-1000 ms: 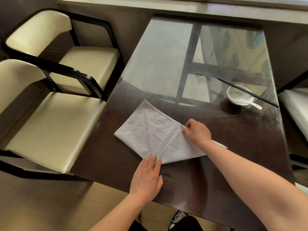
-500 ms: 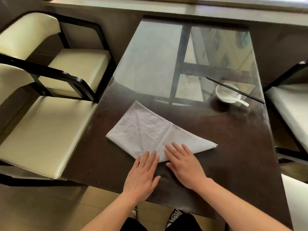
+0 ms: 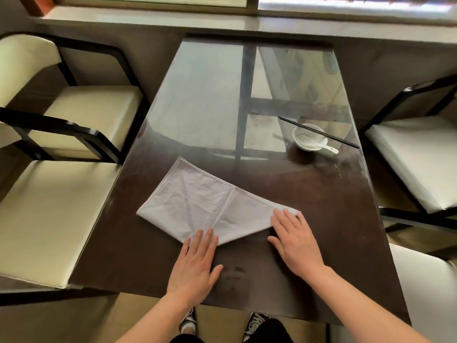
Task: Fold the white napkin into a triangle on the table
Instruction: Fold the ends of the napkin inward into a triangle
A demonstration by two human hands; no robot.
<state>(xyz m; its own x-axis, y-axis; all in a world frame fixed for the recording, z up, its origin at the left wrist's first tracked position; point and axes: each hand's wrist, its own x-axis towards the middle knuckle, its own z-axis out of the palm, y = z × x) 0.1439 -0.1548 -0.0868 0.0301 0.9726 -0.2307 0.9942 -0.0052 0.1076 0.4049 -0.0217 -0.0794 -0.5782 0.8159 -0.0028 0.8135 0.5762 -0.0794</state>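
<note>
Centrally, a dark glossy table [image 3: 321,206] under a glass top, flanked by cream-cushioned chairs with black frames, two at left [image 3: 61,199] and more at right [image 3: 415,154]. Lying flat on the near half, the white napkin [image 3: 197,206], folded with one flap laid over toward the right, a crease line down its middle, its lowest corner pointing at the near edge. Pressing on that near corner, left hand [image 3: 195,263], fingers extended and flat, gripping nothing. Resting over the napkin's right tip, right hand [image 3: 296,241], fingers spread, palm down. Farther back at right, a small white bowl [image 3: 309,138] holding a white spoon [image 3: 326,147], black chopsticks [image 3: 319,132] laid across its rim.
</note>
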